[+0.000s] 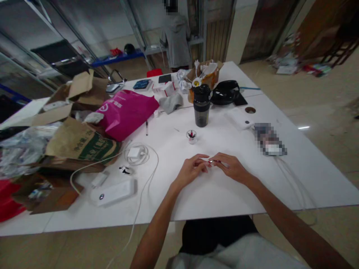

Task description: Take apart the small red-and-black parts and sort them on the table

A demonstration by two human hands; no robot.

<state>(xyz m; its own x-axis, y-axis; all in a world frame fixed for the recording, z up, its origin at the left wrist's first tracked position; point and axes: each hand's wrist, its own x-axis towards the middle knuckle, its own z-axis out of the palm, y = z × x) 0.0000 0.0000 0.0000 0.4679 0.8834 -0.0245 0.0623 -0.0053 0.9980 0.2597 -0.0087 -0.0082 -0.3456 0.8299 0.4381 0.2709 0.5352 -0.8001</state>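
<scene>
My left hand rests on the white table with its fingers stretched out and the nails showing red. My right hand meets it from the right, pinching a thin brush with a red tip over the left fingertips. A small open jar with red inside stands a little beyond the hands. A dark shaker bottle stands behind the jar.
A pink bag, cardboard boxes, a white charger with cable and a white power bank lie to the left. A black helmet lies at the back. A person in grey stands beyond the table.
</scene>
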